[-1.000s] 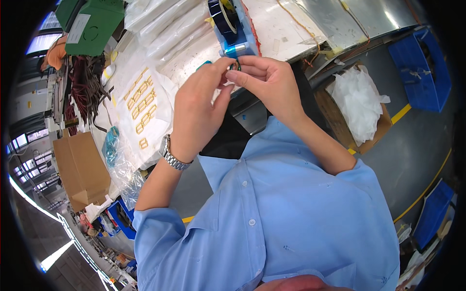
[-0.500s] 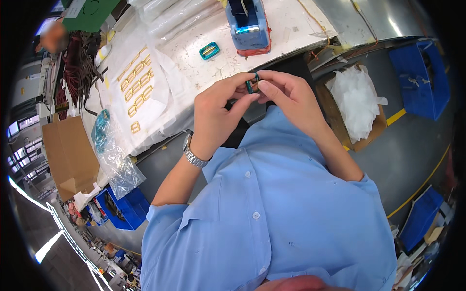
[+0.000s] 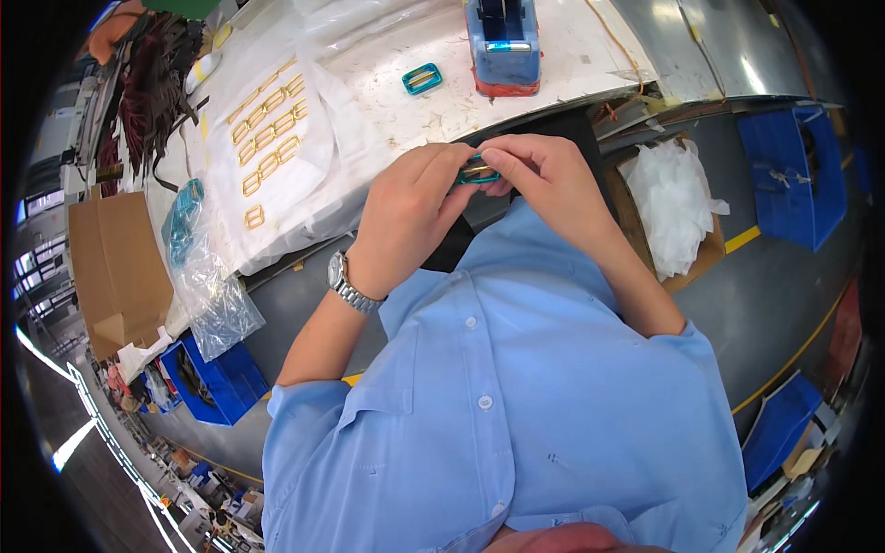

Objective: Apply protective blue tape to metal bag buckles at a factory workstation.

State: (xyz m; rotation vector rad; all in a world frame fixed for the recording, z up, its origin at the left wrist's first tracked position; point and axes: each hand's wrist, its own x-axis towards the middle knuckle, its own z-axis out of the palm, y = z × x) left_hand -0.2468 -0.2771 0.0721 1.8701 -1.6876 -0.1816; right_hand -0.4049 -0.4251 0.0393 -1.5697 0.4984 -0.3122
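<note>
Buckle pinched in both hands

Teal buckle [image 3: 477,172] sits between both hands, close to the blue shirt, just off the bench [image 3: 553,74] edge. Left hand [image 3: 406,217] and right hand [image 3: 544,180] each have a tight grip on it, fingertips touching.

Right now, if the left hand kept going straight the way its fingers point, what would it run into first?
The left hand points at the right hand; both pinch the teal buckle, so it would press into that buckle and those fingers first.
</note>
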